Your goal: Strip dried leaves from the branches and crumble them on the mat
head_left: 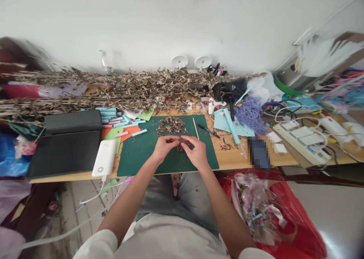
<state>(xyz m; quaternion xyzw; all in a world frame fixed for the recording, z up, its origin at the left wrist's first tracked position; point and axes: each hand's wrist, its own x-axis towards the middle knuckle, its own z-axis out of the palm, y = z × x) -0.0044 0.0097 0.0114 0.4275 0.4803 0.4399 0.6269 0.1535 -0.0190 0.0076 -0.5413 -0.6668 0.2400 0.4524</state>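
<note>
**Fingertips Close Together Beside Dried Leaves on a Green Mat**

We see our left hand and right hand nearly meeting, palms down, each with thumb and index finger drawn close to a narrow gap. Brown scraps show at the tips, too small for us to tell which hand has hold of them.

Taking the fingertips as the clock's centre, the main heap of leaves lies on the mat at eleven o'clock, near but apart from the fingers; a small clump sits at six, just beside the thumbs. A pale stick lies between one and two. Beyond the mat, dried stems stretch across twelve, and our white power bank rests between eight and nine.
</note>
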